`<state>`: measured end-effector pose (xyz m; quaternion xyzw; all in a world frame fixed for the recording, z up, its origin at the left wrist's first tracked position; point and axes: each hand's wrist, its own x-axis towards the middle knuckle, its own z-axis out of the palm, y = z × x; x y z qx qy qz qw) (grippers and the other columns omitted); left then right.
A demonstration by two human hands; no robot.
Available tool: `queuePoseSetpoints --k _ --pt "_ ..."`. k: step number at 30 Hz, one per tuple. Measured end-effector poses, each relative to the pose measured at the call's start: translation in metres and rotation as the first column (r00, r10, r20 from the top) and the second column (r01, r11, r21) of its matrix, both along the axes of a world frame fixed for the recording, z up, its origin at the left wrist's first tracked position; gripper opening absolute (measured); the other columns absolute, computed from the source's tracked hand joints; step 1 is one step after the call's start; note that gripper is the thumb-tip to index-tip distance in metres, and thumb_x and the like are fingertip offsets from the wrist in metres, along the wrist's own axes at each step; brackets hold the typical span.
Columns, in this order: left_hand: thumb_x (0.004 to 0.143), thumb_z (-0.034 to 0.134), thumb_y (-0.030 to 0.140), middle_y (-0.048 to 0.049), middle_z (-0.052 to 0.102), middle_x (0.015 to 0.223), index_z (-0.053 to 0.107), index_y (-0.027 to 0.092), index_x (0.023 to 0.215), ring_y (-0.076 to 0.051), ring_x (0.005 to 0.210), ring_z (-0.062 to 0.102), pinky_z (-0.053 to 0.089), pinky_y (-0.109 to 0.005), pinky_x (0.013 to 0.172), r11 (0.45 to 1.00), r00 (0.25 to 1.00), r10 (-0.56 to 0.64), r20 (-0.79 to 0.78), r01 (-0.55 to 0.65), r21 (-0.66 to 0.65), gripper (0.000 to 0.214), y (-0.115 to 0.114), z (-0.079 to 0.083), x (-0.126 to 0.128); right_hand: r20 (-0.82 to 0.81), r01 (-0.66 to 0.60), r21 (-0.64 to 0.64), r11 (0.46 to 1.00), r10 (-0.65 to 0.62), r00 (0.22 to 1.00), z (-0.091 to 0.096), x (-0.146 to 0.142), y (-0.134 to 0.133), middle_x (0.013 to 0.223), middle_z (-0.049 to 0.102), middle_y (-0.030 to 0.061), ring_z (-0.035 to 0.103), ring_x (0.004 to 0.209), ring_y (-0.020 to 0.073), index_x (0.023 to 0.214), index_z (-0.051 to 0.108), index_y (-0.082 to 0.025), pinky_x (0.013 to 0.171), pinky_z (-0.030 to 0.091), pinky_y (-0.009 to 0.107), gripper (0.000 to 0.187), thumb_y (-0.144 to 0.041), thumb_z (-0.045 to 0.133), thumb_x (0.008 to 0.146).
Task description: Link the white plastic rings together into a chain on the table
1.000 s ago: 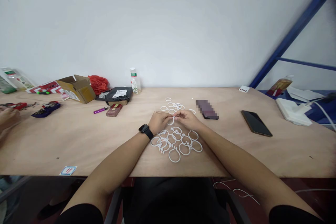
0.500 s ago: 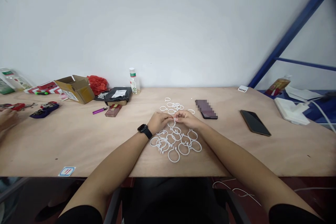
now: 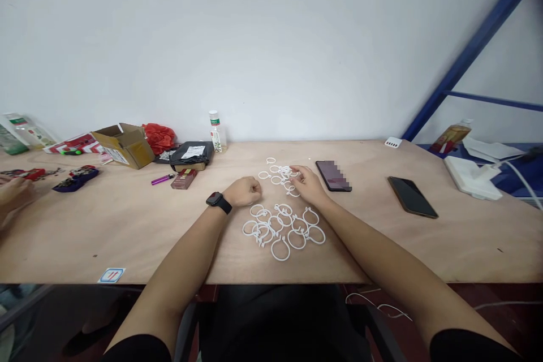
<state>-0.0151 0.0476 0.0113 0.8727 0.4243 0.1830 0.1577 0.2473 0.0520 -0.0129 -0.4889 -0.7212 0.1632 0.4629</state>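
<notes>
My right hand (image 3: pixel 308 185) is at the near side of the far group of white curtain rings (image 3: pixel 275 180), its fingers pinched on one white curtain ring (image 3: pixel 292 194) that partly shows under them. To the left, my left hand (image 3: pixel 244 191) rests near the table top, fingers curled in, with nothing visible in them. A black watch (image 3: pixel 218 201) is on that wrist. Between my forearms lies a nearer group of white curtain rings (image 3: pixel 280 258), several overlapping, with small tabs and some with gaps.
Right of the rings lie a dark phone (image 3: pixel 333 175) and another phone (image 3: pixel 411 197). A power strip (image 3: pixel 470 178) is farther right. At left are a dark red box (image 3: pixel 184 179), a purple lighter (image 3: pixel 162 179), a bottle (image 3: pixel 216 133), an open carton (image 3: pixel 123 144) and another person's hand (image 3: pixel 14 195).
My hands were together over a curtain ring. Now they are apart: the left has drawn back to the left, and the right has moved right and slightly farther away with the ring.
</notes>
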Motion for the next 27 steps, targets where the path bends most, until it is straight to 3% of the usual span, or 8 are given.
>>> queuePoseSetpoints --k 5,9,14,18,22,27 --pt "0.066 0.062 0.024 -0.0083 0.066 0.091 0.064 0.017 0.088 -0.023 0.083 0.061 0.047 -0.033 0.076 0.988 0.982 0.116 -0.151 -0.098 0.118 0.023 0.004 -0.004 -0.01 0.096 -0.036 -0.01 0.999 0.037 0.995 -0.001 -0.004 -0.002 0.096 0.065 0.0068 0.058 0.073 0.0167 0.101 0.069 -0.019 0.076 0.047 0.034 0.023 -0.025 0.059 0.081" --pt "0.072 0.059 0.025 -0.0096 0.067 0.087 0.064 0.017 0.085 -0.024 0.081 0.061 0.045 -0.032 0.071 0.965 0.932 0.255 -0.259 -0.226 0.135 0.016 0.005 -0.009 -0.009 0.117 -0.116 -0.015 0.993 0.117 0.986 0.002 -0.01 -0.007 0.098 0.065 0.007 0.059 0.076 0.0163 0.1 0.07 -0.018 0.074 0.047 0.031 0.022 -0.023 0.059 0.083" --pt "0.078 0.056 0.019 -0.006 0.069 0.087 0.065 0.018 0.091 -0.021 0.081 0.061 0.046 -0.031 0.075 0.976 0.987 0.146 -0.06 -0.134 0.172 0.016 0.002 -0.011 0.007 0.1 -0.149 0.0 0.989 0.148 0.984 0.007 -0.014 -0.013 0.096 0.068 0.0069 0.06 0.075 0.0159 0.099 0.071 -0.019 0.075 0.047 0.031 0.02 -0.026 0.058 0.086" --pt "0.086 0.056 0.023 -0.0045 0.068 0.087 0.063 0.019 0.095 -0.019 0.084 0.061 0.046 -0.032 0.081 0.964 0.987 0.045 0.154 -0.083 0.254 0.011 -0.006 -0.014 0.024 0.063 -0.257 -0.047 0.965 0.259 0.964 0.01 -0.02 -0.02 0.101 0.072 0.0073 0.063 0.082 0.0188 0.107 0.071 -0.022 0.076 0.049 0.032 0.025 -0.029 0.058 0.087" --pt "0.088 0.059 0.025 -0.0048 0.068 0.086 0.063 0.019 0.091 -0.019 0.085 0.06 0.046 -0.032 0.082 0.956 0.979 0.003 0.206 -0.063 0.286 0.008 -0.012 -0.016 0.034 -0.017 -0.375 -0.122 0.919 0.375 0.927 0.009 -0.027 -0.024 0.099 0.073 0.005 0.066 0.085 0.0202 0.108 0.072 -0.025 0.077 0.051 0.033 0.026 -0.031 0.059 0.087" --pt "0.087 0.063 0.033 -0.005 0.071 0.088 0.066 0.019 0.09 -0.019 0.085 0.062 0.046 -0.034 0.084 0.958 0.973 0.04 0.228 -0.102 0.269 0.014 -0.013 -0.014 0.036 -0.111 -0.342 -0.137 0.93 0.329 0.938 0.006 -0.029 -0.024 0.092 0.074 0.005 0.067 0.082 0.0202 0.098 0.074 -0.022 0.075 0.053 0.032 0.022 -0.034 0.063 0.083"
